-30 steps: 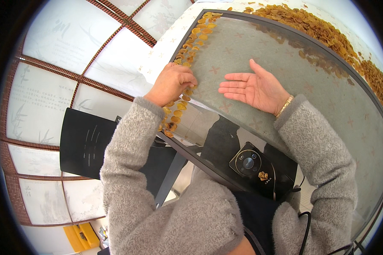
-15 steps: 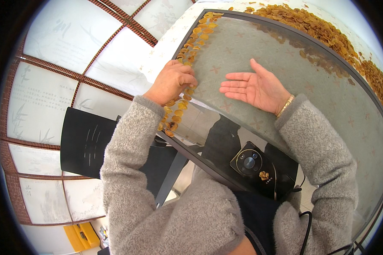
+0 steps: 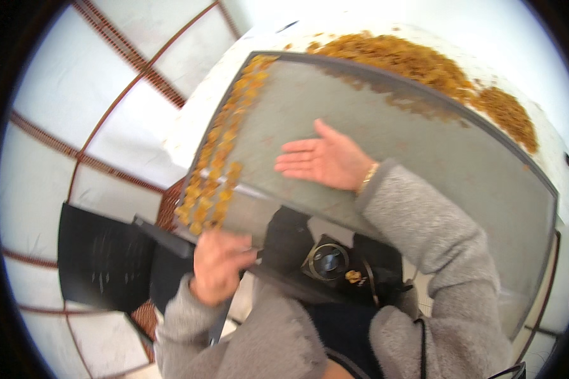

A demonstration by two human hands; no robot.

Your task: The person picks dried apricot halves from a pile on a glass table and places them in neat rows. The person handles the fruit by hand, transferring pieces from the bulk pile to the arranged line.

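My left hand (image 3: 222, 264) is smeared by motion at the near left corner of a framed glass panel (image 3: 373, 136), just below the strips of amber slices. What its fingers do, and whether they hold anything, is too blurred to make out. Over the middle of the glass, my right hand (image 3: 329, 158) hovers with fingers stretched and thumb apart, its palm bare. Thin, roundish amber slices (image 3: 214, 155) lie in lengthwise rows along the panel's left side, with a shorter row beside them at the near end.
Beyond the far frame edge, a long heap of amber slices (image 3: 398, 60) covers part of the pale table (image 3: 193, 136). A dark shape with a round lens (image 3: 329, 260) shows at the glass's near side, perhaps reflected. A black chair (image 3: 104, 259) stands left, before a panelled screen (image 3: 47, 82).
My left hand has left the rows of slices and come toward me to the panel's near corner, uncovering the rows. My right hand keeps its open pose. The whole view has shifted.
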